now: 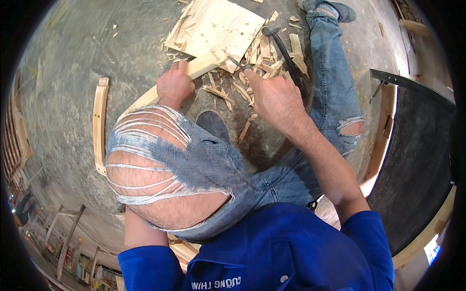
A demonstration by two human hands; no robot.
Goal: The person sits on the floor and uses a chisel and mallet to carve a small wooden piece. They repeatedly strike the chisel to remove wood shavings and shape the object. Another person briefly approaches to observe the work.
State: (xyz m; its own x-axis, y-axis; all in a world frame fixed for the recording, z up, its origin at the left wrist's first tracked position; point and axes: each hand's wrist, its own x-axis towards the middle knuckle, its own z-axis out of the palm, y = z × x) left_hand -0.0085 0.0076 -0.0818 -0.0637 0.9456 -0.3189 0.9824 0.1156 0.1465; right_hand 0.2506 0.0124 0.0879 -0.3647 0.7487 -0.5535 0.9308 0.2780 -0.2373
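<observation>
A pale wooden bar (206,63) slants from beside my left knee to the near edge of a wooden board (213,26), its far end resting there. My left hand (175,83) is closed around the bar, a little short of that end. In my right hand (277,98) is a chisel (236,62); its thin metal blade points at the bar's end and seems to touch it, while my fist hides the handle. Just beyond my right hand lies a hammer (283,46) with a dark handle, among wood chips (264,51).
A curved wooden piece (99,126) lies on the concrete floor at the left. My denim-clad right leg (327,68) stretches forward. A large black panel (412,145) with wooden edging stands at the right. Wooden frames (68,237) stand at the lower left.
</observation>
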